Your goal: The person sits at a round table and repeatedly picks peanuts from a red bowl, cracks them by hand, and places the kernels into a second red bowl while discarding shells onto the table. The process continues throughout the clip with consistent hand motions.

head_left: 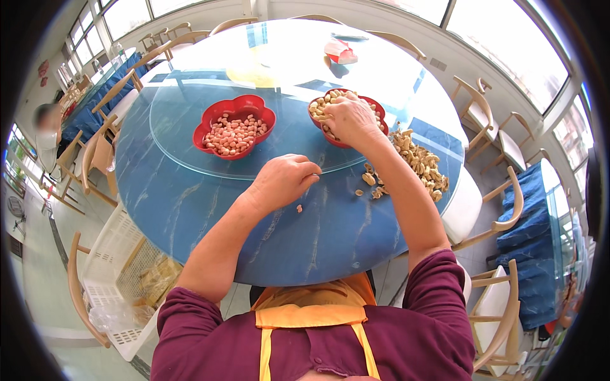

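Observation:
My right hand reaches into a red flower-shaped bowl of unshelled peanuts, its fingers bent down onto the nuts. The fingertips are partly hidden. My left hand rests low over the blue tabletop, closed, with the fingers curled in and thumb side down; what it holds, if anything, does not show. Another red flower-shaped bowl to the left holds shelled pink peanuts. One loose pink peanut lies near my left hand. A heap of empty shells is beside my right forearm.
A round glass turntable lies on the blue marbled table under both bowls. A red and white packet sits at the far side. A white plastic crate stands at lower left. Wooden chairs surround the table; a person is far left.

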Demonstrator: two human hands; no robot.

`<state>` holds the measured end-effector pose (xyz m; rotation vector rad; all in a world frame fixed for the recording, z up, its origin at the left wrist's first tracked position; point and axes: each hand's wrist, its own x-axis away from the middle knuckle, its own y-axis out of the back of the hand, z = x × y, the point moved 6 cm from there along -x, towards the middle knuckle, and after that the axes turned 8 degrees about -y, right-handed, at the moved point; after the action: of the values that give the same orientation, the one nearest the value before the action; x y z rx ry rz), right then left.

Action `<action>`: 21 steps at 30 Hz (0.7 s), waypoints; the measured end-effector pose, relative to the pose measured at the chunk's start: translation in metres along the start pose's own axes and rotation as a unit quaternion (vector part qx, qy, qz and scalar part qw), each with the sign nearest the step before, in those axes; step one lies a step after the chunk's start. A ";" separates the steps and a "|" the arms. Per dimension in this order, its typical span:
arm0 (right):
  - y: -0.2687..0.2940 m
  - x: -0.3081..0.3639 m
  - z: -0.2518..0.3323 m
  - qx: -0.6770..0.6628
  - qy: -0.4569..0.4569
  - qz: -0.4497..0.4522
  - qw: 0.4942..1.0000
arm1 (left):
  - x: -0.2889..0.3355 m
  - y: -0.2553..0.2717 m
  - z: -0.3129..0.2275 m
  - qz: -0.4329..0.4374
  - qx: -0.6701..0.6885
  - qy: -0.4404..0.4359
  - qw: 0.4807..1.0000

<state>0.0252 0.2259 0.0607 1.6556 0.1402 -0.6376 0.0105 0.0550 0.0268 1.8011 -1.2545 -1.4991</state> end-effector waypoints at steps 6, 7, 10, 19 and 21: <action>0.005 0.003 -0.008 -0.053 -0.033 -0.037 0.997 | -0.005 0.008 0.006 -0.096 0.056 0.024 0.994; 0.014 0.006 -0.006 -0.095 -0.037 -0.084 0.991 | -0.005 0.012 0.007 -0.116 0.079 0.041 0.989; 0.028 0.017 0.005 -0.413 -0.125 0.012 0.902 | -0.001 0.015 0.022 -0.138 0.223 0.160 0.952; 0.004 0.051 0.032 -0.722 -0.164 0.101 0.665 | 0.002 -0.003 0.040 -0.107 0.561 0.264 0.777; 0.007 0.053 0.039 -0.757 -0.133 0.106 0.631 | 0.005 -0.007 0.040 -0.113 0.611 0.249 0.742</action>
<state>0.0595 0.1737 0.0394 -0.1036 0.1783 -0.3196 -0.0248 0.0611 0.0075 2.9155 -1.9142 0.0378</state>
